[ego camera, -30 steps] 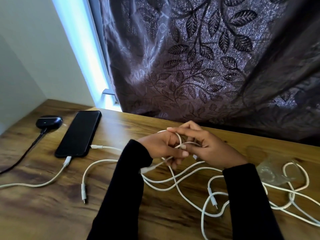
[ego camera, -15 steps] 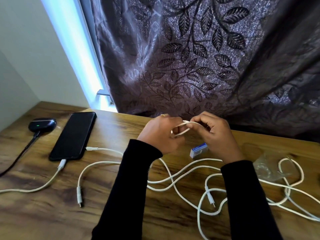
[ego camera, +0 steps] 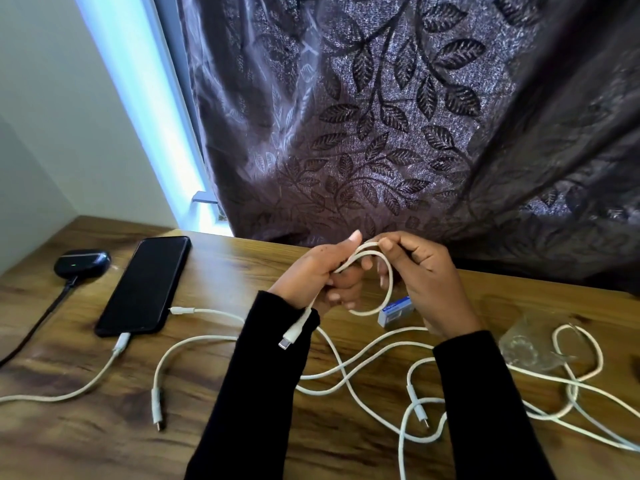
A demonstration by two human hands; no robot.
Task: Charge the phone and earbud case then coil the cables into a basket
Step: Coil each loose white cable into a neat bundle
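Both-handed: left hand [ego camera: 313, 271] grip curled tight on white cable [ego camera: 389, 289] loop; right hand [ego camera: 427, 282] pinching loop top.

black phone [ego camera: 145, 285], white cables [ego camera: 363, 375], purple leaf-patterned curtain [ego camera: 398, 116]

Bare wooden table [ego camera: 221, 271] between phone [ego camera: 145, 285] and hands; loose white cables [ego camera: 363, 379] tangled across front and right

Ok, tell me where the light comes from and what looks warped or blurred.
Head view: daylight glows through the window gap left of the curtain; wide-angle bending tilts that gap and the table edge; the hands and white cable stay fairly sharp.
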